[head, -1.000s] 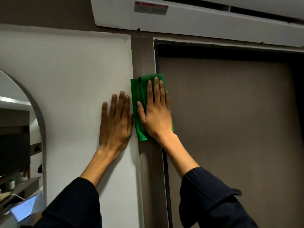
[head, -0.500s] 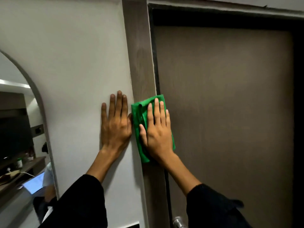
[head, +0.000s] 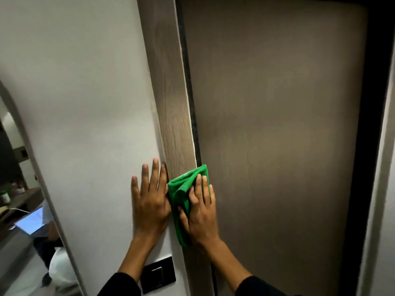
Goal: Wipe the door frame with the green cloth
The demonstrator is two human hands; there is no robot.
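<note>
A wood-grain door frame [head: 173, 107] runs from the top of the view down between the white wall and the brown door. My right hand [head: 201, 212] lies flat on a folded green cloth [head: 181, 189] and presses it against the frame's lower part, with the cloth's right edge over the gap beside the door. My left hand [head: 149, 201] rests flat on the white wall just left of the frame, fingers spread and pointing up, holding nothing.
The shut brown door [head: 277, 135] fills the right side. A black wall switch [head: 158, 274] sits below my left hand. An arched mirror [head: 25, 210] stands at the far left, showing a desk and a lit screen.
My right hand has slid the cloth down the frame, from near its top corner to well below it. The view has dropped with it, and the switch now shows.
</note>
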